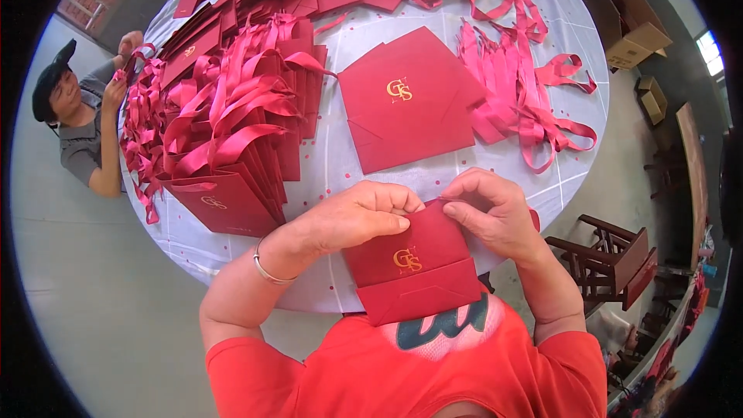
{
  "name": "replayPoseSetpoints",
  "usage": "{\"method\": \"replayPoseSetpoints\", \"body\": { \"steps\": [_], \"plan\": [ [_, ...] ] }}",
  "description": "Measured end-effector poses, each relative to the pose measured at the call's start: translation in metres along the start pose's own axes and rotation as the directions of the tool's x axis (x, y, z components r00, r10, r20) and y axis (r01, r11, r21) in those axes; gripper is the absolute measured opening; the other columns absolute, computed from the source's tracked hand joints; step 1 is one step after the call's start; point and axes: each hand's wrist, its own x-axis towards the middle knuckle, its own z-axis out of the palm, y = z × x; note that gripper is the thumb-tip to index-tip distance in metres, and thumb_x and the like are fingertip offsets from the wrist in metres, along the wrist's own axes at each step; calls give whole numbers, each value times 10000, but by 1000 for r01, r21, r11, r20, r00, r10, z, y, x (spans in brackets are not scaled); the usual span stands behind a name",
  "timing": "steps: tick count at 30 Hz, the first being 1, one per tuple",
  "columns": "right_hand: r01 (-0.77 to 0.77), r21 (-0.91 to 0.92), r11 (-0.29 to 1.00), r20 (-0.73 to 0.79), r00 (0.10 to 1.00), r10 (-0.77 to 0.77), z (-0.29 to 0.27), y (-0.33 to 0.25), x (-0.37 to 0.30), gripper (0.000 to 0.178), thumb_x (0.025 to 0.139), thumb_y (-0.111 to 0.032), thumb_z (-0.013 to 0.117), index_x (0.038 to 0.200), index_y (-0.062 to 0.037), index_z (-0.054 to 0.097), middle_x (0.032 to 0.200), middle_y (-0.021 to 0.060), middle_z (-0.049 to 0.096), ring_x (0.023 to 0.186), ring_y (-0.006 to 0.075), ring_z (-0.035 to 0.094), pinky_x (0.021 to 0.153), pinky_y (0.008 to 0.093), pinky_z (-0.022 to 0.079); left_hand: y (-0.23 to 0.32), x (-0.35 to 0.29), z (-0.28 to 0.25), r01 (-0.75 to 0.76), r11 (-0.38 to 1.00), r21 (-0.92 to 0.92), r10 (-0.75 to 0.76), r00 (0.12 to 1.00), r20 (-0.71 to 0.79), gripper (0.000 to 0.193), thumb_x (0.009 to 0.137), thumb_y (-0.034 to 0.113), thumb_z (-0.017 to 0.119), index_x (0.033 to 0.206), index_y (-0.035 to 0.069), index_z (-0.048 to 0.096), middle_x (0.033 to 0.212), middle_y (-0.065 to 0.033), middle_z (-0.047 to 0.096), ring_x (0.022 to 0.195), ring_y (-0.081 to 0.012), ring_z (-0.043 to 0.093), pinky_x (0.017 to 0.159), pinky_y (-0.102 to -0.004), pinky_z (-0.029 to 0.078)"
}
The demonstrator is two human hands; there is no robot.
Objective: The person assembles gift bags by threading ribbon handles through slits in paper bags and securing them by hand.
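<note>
Red card faces us at six o'clock on the table [330, 161]: a bag [409, 262], its top edge pinched between thumb and fingers of our left hand [361, 215] and right hand [498, 213]. An uneven tug could crease or tear that edge. Its lower end seems to overhang the rim, so loosening both pinches could drop it. Ribbons [509, 85] at one o'clock from it could tangle if we drag them.

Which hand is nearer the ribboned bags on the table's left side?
Left. The left hand is right of the ribboned bags; the right hand is farther right, past the left hand.
</note>
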Motion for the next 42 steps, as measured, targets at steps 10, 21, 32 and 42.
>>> {"method": "replayPoseSetpoints", "body": {
  "steps": [10, 21, 32, 42],
  "plan": [
    [-40, 56, 998, 27, 999, 38, -4, 1, -1, 139, 862, -40, 696, 990, 4, 661, 909, 62, 643, 801, 114, 610, 713, 244, 489, 4, 0, 6, -6, 998, -61, 4, 999, -32, 257, 943, 29, 504, 1175, -43, 588, 1098, -47, 655, 1000, -93, 597, 913, -255, 468],
    [-151, 243, 958, 79, 988, 136, -5, 2, -2, 116, 883, -52, 677, 982, 5, 655, 920, 29, 627, 818, 67, 580, 725, 229, 486, 1, 2, 3, -31, 998, -62, 28, 999, -44, 275, 937, 92, 574, 1164, -62, 593, 1087, -68, 663, 1008, -110, 609, 917, -268, 468],
    [-121, 179, 976, 157, 983, 93, -8, 1, -1, 108, 868, -63, 703, 951, -6, 664, 889, 23, 620, 792, 65, 573, 691, 228, 476, -3, 3, 2, -36, 992, -123, 45, 996, 73, 322, 930, 114, 546, 1178, -85, 594, 1088, -70, 664, 990, -101, 599, 909, -256, 461],
    [-236, 283, 929, 211, 961, 180, -13, 0, -3, 97, 880, -65, 678, 933, 0, 630, 871, -3, 604, 774, 51, 553, 686, 219, 468, 5, -2, 9, 56, 995, -80, -56, 998, 4, 225, 912, 120, 521, 1037, -36, 623, 968, -10, 654, 885, -61, 571, 825, -229, 447]
  ]
}}
